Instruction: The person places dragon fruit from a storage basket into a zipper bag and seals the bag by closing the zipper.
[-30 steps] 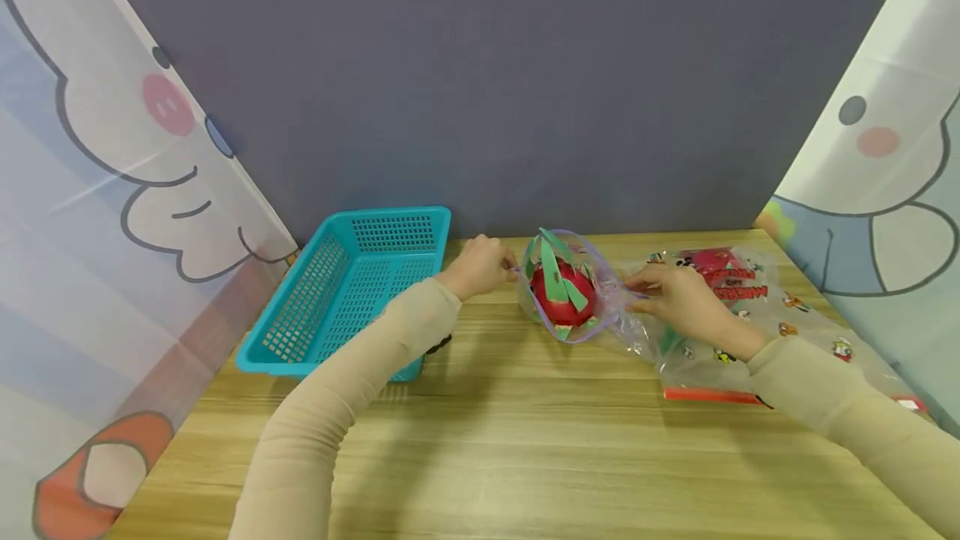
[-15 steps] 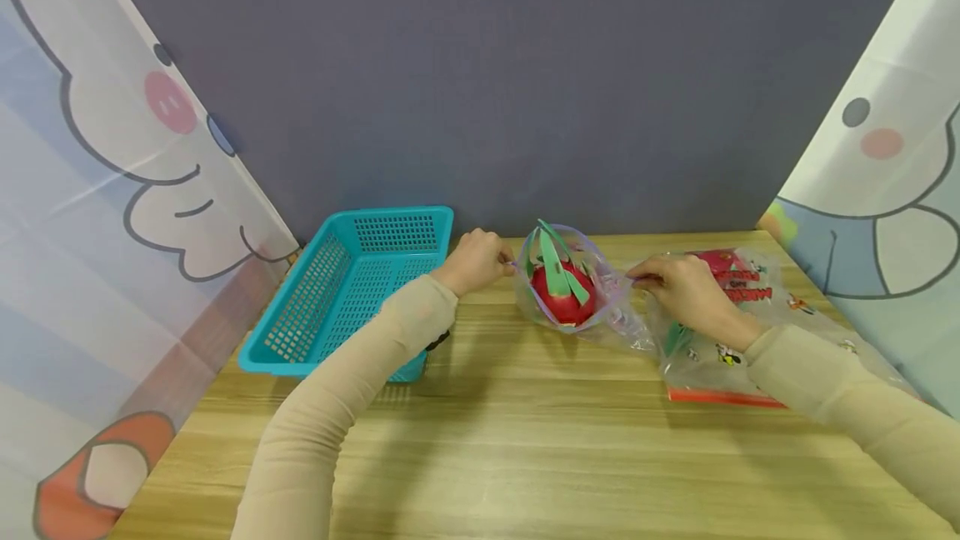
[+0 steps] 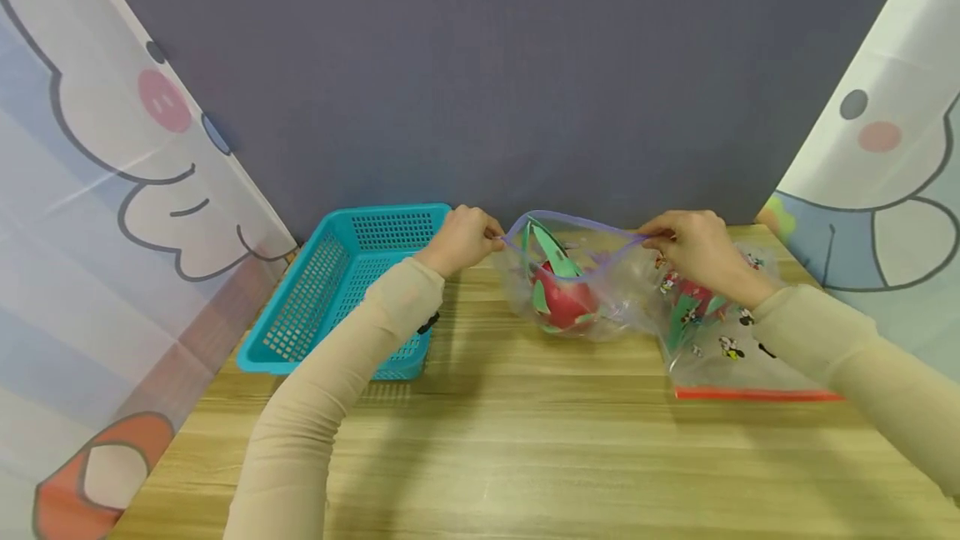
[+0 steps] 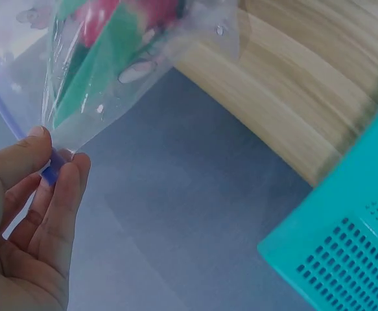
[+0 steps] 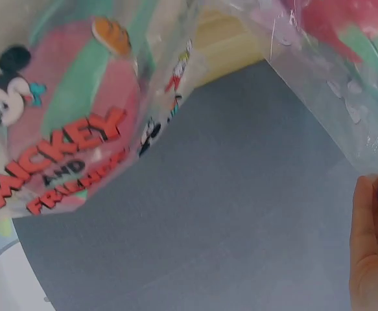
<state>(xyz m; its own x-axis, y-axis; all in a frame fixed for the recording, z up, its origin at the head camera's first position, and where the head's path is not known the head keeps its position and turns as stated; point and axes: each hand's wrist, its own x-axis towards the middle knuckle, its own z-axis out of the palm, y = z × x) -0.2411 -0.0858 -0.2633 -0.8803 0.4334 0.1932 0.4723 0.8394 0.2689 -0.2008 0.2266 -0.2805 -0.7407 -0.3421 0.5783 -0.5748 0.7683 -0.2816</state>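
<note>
A clear zip bag (image 3: 626,294) with a purple-edged mouth stands on the table with a red, green-leaved dragon fruit (image 3: 566,302) inside. My left hand (image 3: 465,238) pinches the left end of the purple edge between thumb and fingers. At the opposite end, my right hand (image 3: 697,252) pinches the other corner. Between them the mouth is stretched wide and slightly parted. Close up, the left wrist view shows the purple zip strip (image 4: 54,170) in the left fingertips. Part of the right hand (image 5: 373,243) is cut off by the right wrist view's edge.
Under my right forearm lies a second clear bag (image 3: 720,365), with a red zip edge, cartoon prints and a red-and-green item inside. A turquoise perforated basket (image 3: 296,319) stands left on the wooden table (image 3: 525,440). Behind the table rises a dark grey panel (image 3: 480,90).
Both hands have risen and moved apart, the right one further. The bag's mouth is drawn from a rounded opening into a wide, narrower one, and the bag stands taller around the dragon fruit.
</note>
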